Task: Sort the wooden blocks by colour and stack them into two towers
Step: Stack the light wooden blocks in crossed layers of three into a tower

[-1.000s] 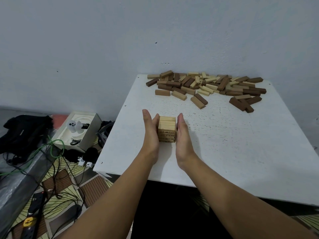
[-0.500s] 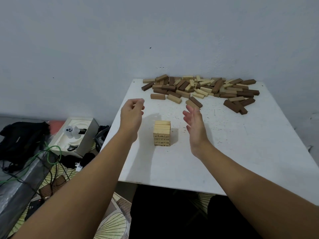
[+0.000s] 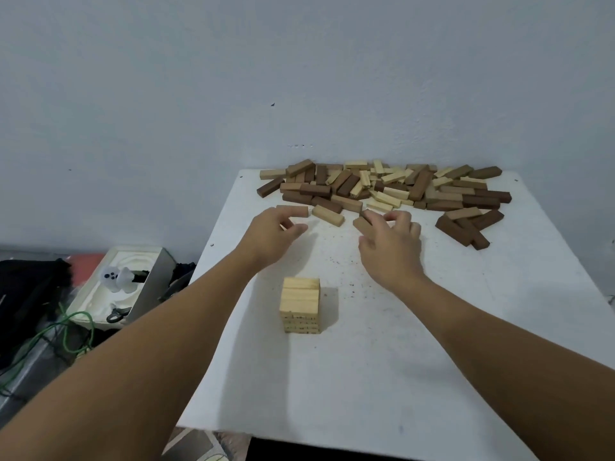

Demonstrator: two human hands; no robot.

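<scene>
Blocks piled at the far edge of the surface; pale tower sits near.
Left hand and right hand reach out, fingers loosely curled, empty — a forearm could clip my tower.

- One camera only, worn on my head, so no second view overlaps it.
- It looks forward and down over my forearms onto the square white table.
- It faces the pale grey wall behind the table.
- The table's near edge sits close; floor clutter shows at left.
</scene>
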